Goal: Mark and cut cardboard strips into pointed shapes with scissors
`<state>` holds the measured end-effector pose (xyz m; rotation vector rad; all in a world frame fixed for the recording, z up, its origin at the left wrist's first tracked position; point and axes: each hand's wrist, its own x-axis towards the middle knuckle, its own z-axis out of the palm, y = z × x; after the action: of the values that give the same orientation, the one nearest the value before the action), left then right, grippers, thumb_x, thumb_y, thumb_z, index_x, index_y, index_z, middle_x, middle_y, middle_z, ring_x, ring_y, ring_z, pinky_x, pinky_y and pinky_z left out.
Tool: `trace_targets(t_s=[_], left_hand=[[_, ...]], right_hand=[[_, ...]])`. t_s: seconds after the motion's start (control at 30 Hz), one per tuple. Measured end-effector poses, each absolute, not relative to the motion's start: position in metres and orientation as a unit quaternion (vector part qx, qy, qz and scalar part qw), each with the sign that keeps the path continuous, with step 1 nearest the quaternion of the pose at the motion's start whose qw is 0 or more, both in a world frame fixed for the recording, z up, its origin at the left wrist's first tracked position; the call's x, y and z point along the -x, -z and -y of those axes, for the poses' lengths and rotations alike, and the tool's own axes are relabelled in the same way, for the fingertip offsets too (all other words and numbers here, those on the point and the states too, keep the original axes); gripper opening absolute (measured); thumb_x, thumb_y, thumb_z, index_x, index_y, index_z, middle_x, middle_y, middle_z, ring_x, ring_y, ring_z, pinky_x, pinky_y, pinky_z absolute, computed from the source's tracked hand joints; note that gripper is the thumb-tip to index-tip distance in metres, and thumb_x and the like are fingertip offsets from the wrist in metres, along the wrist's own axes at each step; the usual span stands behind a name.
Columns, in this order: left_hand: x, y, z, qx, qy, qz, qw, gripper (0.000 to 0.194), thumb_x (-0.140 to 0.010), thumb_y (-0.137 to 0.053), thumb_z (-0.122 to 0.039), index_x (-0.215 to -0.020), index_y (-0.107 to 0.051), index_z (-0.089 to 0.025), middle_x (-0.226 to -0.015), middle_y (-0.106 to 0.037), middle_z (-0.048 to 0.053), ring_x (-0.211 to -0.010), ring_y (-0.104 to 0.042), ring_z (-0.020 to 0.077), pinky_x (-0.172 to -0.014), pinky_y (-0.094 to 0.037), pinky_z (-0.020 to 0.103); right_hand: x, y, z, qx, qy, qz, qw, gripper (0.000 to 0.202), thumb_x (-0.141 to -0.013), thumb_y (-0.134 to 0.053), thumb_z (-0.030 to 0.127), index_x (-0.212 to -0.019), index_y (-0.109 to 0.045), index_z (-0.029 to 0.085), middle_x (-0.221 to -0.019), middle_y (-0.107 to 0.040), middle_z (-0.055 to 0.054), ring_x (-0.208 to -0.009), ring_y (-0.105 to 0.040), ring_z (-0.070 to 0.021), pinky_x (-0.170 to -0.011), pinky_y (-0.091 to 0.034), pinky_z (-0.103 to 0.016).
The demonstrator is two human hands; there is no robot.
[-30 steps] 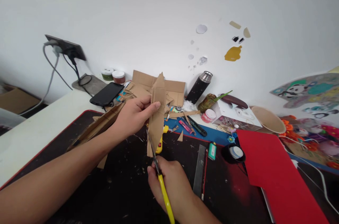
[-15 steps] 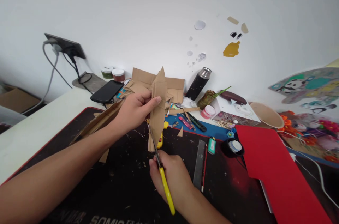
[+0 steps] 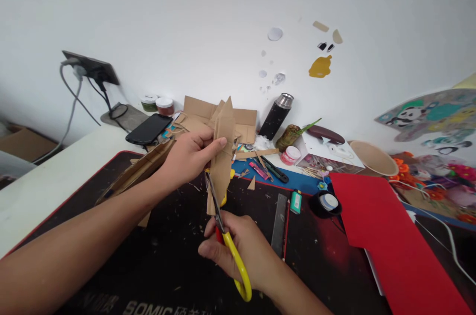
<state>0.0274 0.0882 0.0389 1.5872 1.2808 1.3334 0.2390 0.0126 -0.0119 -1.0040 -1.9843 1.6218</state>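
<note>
A pointed, layered piece of brown cardboard [image 3: 224,156] stands upright over the black mat. My left hand [image 3: 195,152] pinches it from the left side, with the thumb across its front face. Below it, my right hand [image 3: 238,245] grips scissors [image 3: 235,260] with yellow handles and a bit of red near the pivot. The dark blades point up and lie along the cardboard's lower left edge. Behind the cardboard, a yellow object [image 3: 224,199] is mostly hidden.
Beyond the hands lie cardboard scraps [image 3: 245,124], a black flask [image 3: 275,116], a pink cutter [image 3: 258,170] and a phone [image 3: 149,128]. To the right are a ruler [image 3: 278,225], a pencil [image 3: 286,230], a small green bottle [image 3: 296,201] and red sheets [image 3: 375,220]. A cardboard strip [image 3: 137,171] lies left.
The scissors have turned slightly, and their handles now show more widely apart. My right thumb has moved left and down. My left hand keeps its hold on the cardboard.
</note>
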Motion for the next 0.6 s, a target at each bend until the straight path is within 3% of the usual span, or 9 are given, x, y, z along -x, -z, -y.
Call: trace_targets(t_s=[0.17,0.4,0.6], left_hand=[[-0.031,-0.042,-0.085,-0.61,-0.503,-0.503,0.349,0.037,-0.094,-0.069,-0.054,-0.081,-0.069,-0.02,-0.061,-0.055,-0.005,-0.049,-0.043,0.0112,-0.043,-0.032,0.022],[-0.033,-0.042,-0.084,-0.622,-0.501,-0.497,0.34,0.038,-0.094,-0.068,-0.05,-0.071,-0.062,-0.021,-0.056,-0.048,-0.007,-0.049,-0.039,0.0105,-0.046,-0.033,0.022],[-0.031,-0.039,-0.085,-0.628,-0.493,-0.505,0.328,0.041,-0.093,-0.069,-0.058,-0.08,-0.07,-0.019,-0.065,-0.059,-0.003,-0.056,-0.05,0.0134,-0.05,-0.038,0.024]], right_hand=[[-0.241,0.012,-0.013,0.365,-0.575,0.708,0.185,0.052,-0.086,-0.088,0.069,-0.096,-0.07,0.021,-0.071,-0.066,0.002,-0.06,-0.061,-0.0149,-0.057,-0.043,-0.022],[-0.232,0.014,-0.006,0.413,-0.553,0.702,0.173,0.036,-0.093,-0.083,0.051,-0.082,-0.063,0.023,-0.059,-0.061,0.004,-0.046,-0.058,-0.0133,-0.05,-0.04,-0.022],[-0.23,0.017,-0.002,0.427,-0.522,0.712,0.195,0.033,-0.097,-0.077,0.048,-0.081,-0.061,0.024,-0.055,-0.057,0.005,-0.043,-0.055,-0.0131,-0.05,-0.039,-0.023]])
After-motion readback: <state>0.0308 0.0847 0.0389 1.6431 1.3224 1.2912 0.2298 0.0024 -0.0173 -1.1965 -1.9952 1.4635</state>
